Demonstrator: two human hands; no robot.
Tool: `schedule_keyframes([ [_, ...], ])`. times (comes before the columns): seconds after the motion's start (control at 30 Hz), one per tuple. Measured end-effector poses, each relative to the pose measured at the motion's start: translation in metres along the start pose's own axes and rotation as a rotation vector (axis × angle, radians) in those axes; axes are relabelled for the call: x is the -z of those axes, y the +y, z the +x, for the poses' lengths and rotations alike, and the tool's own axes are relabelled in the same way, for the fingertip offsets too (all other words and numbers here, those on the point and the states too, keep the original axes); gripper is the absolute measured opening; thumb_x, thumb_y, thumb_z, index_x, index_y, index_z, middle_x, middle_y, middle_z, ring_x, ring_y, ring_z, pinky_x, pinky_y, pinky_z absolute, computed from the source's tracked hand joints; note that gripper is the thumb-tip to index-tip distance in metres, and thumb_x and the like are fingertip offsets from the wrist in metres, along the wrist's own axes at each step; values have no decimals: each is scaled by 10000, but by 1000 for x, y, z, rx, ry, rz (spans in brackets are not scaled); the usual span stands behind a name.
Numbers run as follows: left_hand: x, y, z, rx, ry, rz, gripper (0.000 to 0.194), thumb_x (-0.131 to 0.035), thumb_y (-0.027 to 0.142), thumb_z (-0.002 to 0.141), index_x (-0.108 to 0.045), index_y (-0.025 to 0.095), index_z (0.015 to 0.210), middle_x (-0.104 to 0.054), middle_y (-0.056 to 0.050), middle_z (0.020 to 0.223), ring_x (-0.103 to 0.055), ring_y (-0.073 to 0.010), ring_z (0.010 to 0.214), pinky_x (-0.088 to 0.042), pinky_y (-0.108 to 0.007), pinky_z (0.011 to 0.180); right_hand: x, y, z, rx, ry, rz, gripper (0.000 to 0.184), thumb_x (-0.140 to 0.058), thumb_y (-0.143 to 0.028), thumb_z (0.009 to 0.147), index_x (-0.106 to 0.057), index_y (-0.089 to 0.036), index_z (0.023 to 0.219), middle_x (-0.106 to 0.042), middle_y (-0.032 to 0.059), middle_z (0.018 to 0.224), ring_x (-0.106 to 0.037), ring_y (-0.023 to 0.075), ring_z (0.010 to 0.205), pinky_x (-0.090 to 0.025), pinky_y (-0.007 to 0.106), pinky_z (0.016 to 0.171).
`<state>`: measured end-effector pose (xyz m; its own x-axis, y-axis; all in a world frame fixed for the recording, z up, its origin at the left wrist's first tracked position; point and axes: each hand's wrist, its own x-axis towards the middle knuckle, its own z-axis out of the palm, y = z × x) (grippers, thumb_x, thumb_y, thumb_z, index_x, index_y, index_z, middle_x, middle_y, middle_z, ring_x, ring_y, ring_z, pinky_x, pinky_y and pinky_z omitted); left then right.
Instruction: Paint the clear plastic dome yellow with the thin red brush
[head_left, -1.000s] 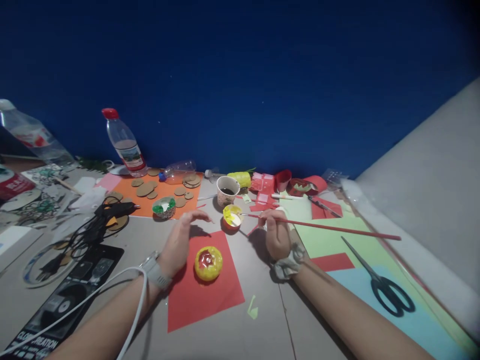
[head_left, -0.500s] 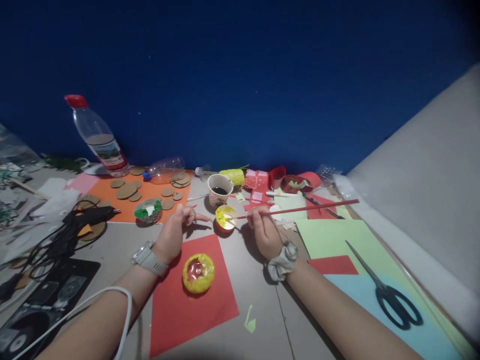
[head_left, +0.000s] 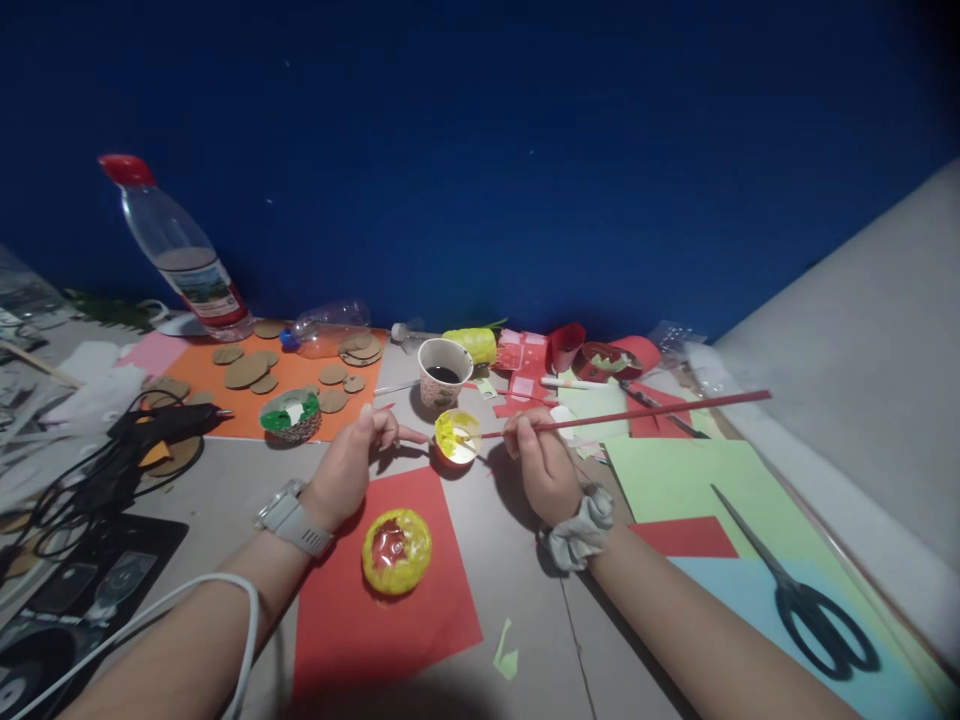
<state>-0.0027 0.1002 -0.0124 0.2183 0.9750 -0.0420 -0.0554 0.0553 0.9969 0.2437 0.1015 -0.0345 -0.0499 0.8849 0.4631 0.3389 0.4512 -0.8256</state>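
Slim paintbrush with a long red handle (head_left: 645, 412), pinched in the person's right hand (head_left: 544, 465), its tip inside a small round red-orange bowl smeared yellow and white (head_left: 454, 463). Toward the left, a small patterned bowl smeared with green (head_left: 296, 430) stands at the near edge of an orange paper sheet (head_left: 300, 372). Next comes the left hand (head_left: 349, 465), grasping nothing, its forefinger stretched rightward to the red-orange bowl's rim; whether it touches cannot be told. Closer to the person, a round yellow-painted piece with a glossy red centre (head_left: 397, 552) lies on a red paper sheet (head_left: 442, 620). The red-orange bowl sits between the hands, left of the right hand, with a patterned paper cup (head_left: 442, 392) just behind it limiting room on the far side. From the bowl, the brush's long axis runs rightward, slanting slightly up and away. Bare grey worktop (head_left: 525, 600) gives open room below the right hand. Farther right, black-handled scissors (head_left: 780, 577) lie across a pale green paper sheet (head_left: 697, 480) and blue paper (head_left: 750, 590), well apart from the bowl
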Motion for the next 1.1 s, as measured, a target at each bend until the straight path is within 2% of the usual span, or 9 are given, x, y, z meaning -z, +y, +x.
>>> schedule_keyframes([
  [0.4, 0, -2, 0, 6, -2, 24, 629, -280, 817, 891, -348, 228, 679, -768, -75, 942, -697, -228, 815, -437, -305, 655, 2, 3, 0, 6, 45, -11, 238, -366, -351, 1039, -514, -238, 892, -486, -9, 714, -468, 171, 617, -382, 330, 598],
  [0.9, 3, -5, 1, -30, -19, 100, 601, -258, 779, 922, -343, 234, 683, -767, -79, 960, -638, -202, 726, -374, -304, 612, 3, 0, 0, -8, 29, -9, 250, -375, -365, 1039, -503, -242, 864, -480, -24, 659, -465, 163, 567, -383, 327, 568],
  [1.1, 3, -5, 1, -44, -18, 120, 599, -250, 772, 928, -339, 233, 683, -763, -77, 949, -609, -191, 687, -364, -298, 616, 3, 1, 0, 3, 57, -6, 256, -378, -361, 1034, -513, -240, 853, -504, -5, 703, -483, 170, 607, -385, 329, 575],
])
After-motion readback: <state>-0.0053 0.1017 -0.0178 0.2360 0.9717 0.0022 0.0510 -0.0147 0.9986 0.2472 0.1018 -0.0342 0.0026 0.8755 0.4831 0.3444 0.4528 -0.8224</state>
